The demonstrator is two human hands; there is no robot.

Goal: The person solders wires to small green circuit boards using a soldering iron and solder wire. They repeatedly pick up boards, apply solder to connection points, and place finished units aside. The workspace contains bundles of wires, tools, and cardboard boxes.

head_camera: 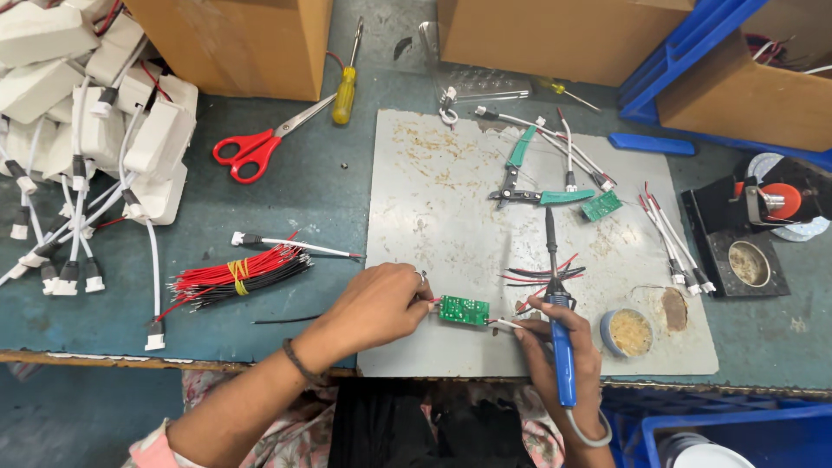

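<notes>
- While the left hand pinches the small green circuit board by its left edge, fingers closed on it, the board sits low on the grey work mat, near its front edge.
- The right hand is wrapped shut around the blue soldering iron, whose tip points away from the board, up the mat; a white lead seems pressed under its fingers at the board's right edge.
- By my judgement the soldering on this board is part-way: at least one wire looks attached, and loose red and black wires lie just beyond, unused.
- Much work seems left: a bundle of red and black wires and a second green board wait nearby, beside a heap of white housings.
- The joints themselves are too small to judge.
- The right palm hides how the lead is held.
- The heap of housings is cut off by the frame.
</notes>
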